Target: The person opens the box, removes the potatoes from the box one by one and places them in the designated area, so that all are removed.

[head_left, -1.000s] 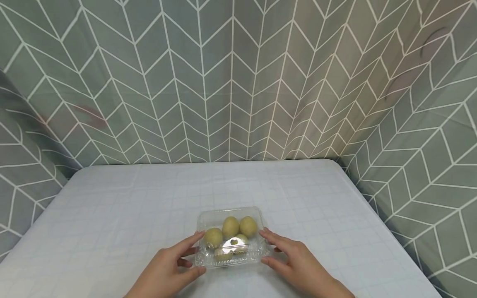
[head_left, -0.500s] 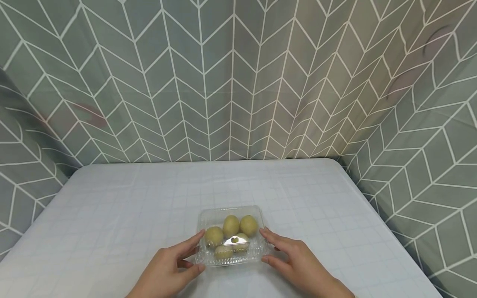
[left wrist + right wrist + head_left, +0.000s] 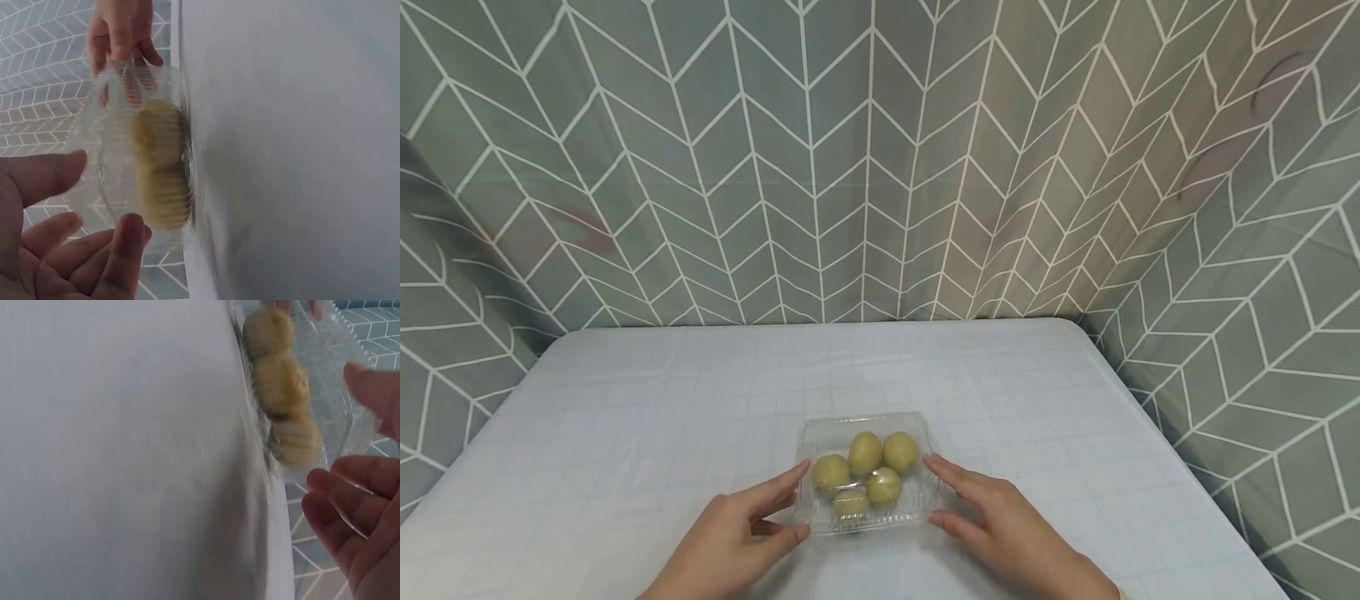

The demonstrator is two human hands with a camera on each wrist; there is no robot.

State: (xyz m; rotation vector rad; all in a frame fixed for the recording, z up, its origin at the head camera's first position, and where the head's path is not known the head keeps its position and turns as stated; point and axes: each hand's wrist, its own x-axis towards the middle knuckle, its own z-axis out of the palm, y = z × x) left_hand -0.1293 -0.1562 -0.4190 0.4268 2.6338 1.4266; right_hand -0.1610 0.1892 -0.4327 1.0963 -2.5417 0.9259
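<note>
In the head view, a clear plastic clamshell box (image 3: 829,431) sits on the white-covered table, its lid over several round yellow-green fruits (image 3: 865,454). My left hand (image 3: 733,529) is at the box's left side, index fingertip right at the edge and thumb near the front corner. On the opposite side is my right hand (image 3: 1000,517), its index finger and thumb tips right beside the wall. Both wrist views show relaxed, spread fingers (image 3: 128,244) around the box's ends, not clamped on it. In the right wrist view, the thumb (image 3: 369,387) overlaps the clear lid.
A white cloth with a faint grid covers the table (image 3: 662,400), which has rounded far corners. Grey-green curtains (image 3: 842,167) with white chevron lines hang behind the table and along both sides.
The glare on the lid has shrunk, so the front fruits show better. The box appears slightly farther up in view. My left hand has drawn a little left; the right has barely shifted.
</note>
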